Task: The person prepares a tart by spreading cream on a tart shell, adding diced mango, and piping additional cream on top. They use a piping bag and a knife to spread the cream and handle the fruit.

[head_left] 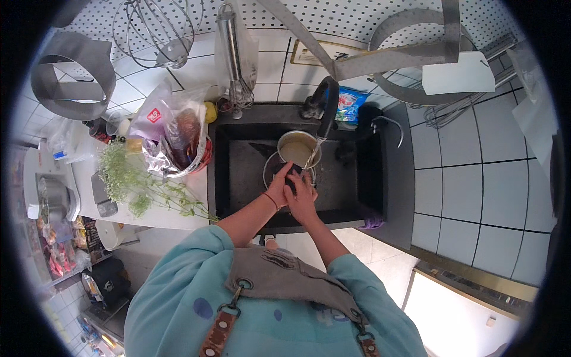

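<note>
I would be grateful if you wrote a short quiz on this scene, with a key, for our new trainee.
1. What lies on the counter to the left of the sink?
A) a frying pan
B) white flowers
C) a pineapple

2. True or false: the left hand and right hand meet at a dark object.

3. Fill in: the curved black ____ arches over the sink.

Key: 1. B; 2. True; 3. faucet
</note>
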`<state>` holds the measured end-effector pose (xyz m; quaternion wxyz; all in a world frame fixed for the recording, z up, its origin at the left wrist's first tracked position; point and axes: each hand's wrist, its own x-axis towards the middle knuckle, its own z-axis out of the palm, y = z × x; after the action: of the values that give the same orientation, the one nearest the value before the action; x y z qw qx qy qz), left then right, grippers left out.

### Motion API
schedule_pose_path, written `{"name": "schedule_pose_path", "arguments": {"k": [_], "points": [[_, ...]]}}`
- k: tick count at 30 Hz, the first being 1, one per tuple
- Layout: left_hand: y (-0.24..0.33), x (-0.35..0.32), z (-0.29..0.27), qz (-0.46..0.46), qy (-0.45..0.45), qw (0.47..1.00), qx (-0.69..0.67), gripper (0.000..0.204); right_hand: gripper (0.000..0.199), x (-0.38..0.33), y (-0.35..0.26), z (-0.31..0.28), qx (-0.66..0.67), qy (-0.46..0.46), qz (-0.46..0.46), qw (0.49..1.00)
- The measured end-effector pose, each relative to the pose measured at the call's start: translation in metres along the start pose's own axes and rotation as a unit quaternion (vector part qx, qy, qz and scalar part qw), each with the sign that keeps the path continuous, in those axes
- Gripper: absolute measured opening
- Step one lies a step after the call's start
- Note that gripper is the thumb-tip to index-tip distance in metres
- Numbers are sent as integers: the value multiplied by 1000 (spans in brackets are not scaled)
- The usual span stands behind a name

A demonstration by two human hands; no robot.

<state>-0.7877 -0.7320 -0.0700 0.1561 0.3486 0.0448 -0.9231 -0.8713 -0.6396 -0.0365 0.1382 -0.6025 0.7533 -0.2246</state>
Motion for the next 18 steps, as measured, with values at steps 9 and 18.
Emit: {"name": "schedule_pose_path", "arguments": {"k": [9, 18], "points": [[6, -43, 10, -11, 27, 997, -75, 45, 57, 112, 96, -39, 196, 116, 219, 949], [16, -42, -37, 52, 29, 998, 4, 27, 52, 170, 79, -53, 615, 59, 313, 721]]}}
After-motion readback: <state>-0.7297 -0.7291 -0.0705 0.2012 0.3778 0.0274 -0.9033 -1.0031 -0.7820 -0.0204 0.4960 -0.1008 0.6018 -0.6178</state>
